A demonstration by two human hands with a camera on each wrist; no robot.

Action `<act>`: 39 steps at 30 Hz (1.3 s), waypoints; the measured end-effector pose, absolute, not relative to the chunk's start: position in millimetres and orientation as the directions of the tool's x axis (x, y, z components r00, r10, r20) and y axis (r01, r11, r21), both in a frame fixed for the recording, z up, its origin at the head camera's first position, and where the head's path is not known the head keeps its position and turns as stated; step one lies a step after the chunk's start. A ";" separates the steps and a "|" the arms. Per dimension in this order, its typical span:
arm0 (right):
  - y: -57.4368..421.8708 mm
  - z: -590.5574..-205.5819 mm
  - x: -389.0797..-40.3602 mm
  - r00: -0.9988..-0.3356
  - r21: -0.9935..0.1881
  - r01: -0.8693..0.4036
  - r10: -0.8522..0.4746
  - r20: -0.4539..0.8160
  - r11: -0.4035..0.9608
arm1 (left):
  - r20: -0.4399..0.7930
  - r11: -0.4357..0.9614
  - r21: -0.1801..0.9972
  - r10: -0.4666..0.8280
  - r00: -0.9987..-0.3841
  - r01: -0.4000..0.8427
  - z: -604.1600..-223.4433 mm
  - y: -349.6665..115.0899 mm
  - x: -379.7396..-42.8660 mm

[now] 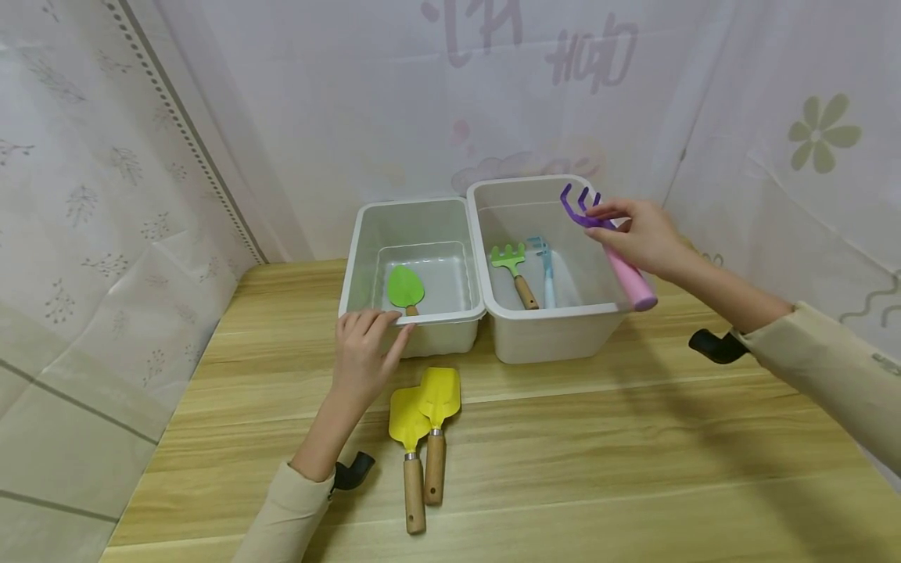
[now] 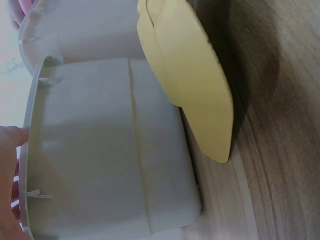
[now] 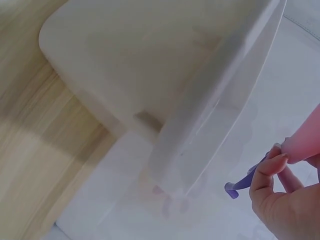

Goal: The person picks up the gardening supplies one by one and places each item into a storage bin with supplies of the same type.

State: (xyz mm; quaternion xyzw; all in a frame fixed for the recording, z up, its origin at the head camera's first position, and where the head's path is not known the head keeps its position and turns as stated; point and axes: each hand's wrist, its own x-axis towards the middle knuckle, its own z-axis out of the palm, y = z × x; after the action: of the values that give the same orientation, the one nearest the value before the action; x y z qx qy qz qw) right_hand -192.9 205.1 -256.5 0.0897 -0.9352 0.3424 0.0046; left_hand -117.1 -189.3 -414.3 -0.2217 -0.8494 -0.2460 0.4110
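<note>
My right hand (image 1: pixel 644 238) pinches a small hand rake (image 1: pixel 626 274) at the neck, over the right side of the right bin. It has purple prongs (image 3: pixel 243 182) and a pink handle (image 3: pixel 305 137). The left hand (image 1: pixel 362 352) grips the front rim of the left white bin (image 1: pixel 408 205), its thumb outside and its fingers over the edge. Inside that bin lies a green trowel (image 1: pixel 405 287). The right white bin (image 1: pixel 542 336) contains a green rake (image 1: pixel 517 274) with a wooden handle and a light blue rake (image 1: pixel 547 274).
Two yellow shovels with wooden handles, a left one (image 1: pixel 414 493) and a right one (image 1: pixel 435 465), overlap on the wooden table (image 1: pixel 598 461) in front of the bins. A printed cloth (image 1: pixel 317 102) hangs behind. Both bins stand side by side near it.
</note>
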 end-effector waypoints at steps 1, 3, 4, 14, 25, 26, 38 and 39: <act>205.3 -256.3 -194.2 -0.984 -0.640 -0.172 -0.166 0.070 0.749 | 0.808 0.781 0.235 0.174 -0.562 0.579 -414.3 -189.1 -117.1; 206.1 -256.1 -197.0 -0.982 -0.636 -0.182 -0.173 0.078 0.750 | 0.808 0.782 0.233 0.176 -0.562 0.579 -414.2 -188.9 -116.9; 206.1 -256.0 -198.2 -0.981 -0.631 -0.187 -0.175 0.082 0.753 | 0.807 0.782 0.231 0.178 -0.563 0.578 -414.0 -189.0 -116.9; 201.9 -254.8 -209.1 -0.976 -0.582 -0.218 -0.189 0.112 0.784 | 0.803 0.785 0.234 0.177 -0.569 0.574 -412.9 -188.3 -116.0; 196.7 -251.8 -219.0 -0.977 -0.584 -0.211 -0.192 0.096 0.784 | 0.802 0.784 0.231 0.181 -0.569 0.576 -412.3 -189.4 -116.2; 195.8 -251.6 -219.9 -0.977 -0.583 -0.209 -0.191 0.094 0.785 | 0.802 0.784 0.233 0.180 -0.569 0.576 -412.5 -189.5 -116.3; 189.6 -251.8 -231.3 -0.979 -0.587 -0.199 -0.190 0.078 0.785 | 0.805 0.780 0.237 0.176 -0.566 0.580 -413.0 -189.1 -116.6; 189.1 -251.9 -232.0 -0.978 -0.587 -0.200 -0.191 0.079 0.785 | 0.805 0.779 0.237 0.177 -0.566 0.580 -413.0 -189.1 -116.7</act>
State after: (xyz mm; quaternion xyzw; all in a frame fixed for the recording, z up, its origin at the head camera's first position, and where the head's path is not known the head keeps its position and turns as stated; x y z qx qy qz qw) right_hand -232.0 189.1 -251.9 0.1035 -0.9446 0.3114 0.0076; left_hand -116.7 -189.1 -413.0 -0.2227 -0.8499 -0.2468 0.4089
